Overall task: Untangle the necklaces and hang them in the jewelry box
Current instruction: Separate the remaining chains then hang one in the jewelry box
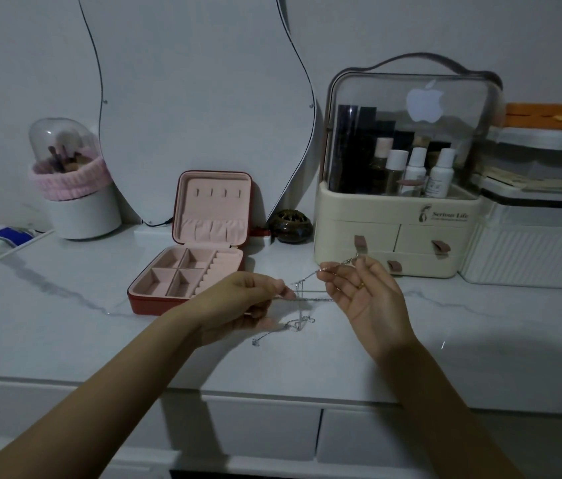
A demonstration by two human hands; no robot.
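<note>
Thin silver necklaces (302, 299) hang tangled between my two hands above the marble tabletop, with a loose end trailing down to the surface. My left hand (241, 305) pinches one strand at its fingertips. My right hand (362, 292), palm up, pinches another strand between thumb and fingers, its clasp end sticking up. The red jewelry box (155, 299) stands open just left of my hands, its pink lid upright with small hooks (217, 192) and a pocket, its tray divided into compartments.
A cream cosmetic organiser (397, 216) with drawers stands right behind my right hand. A curved mirror (203, 98), a small dark pot (290, 226), a brush holder (75, 188) and white bins (535, 250) line the back. The table's front edge (272, 388) is near.
</note>
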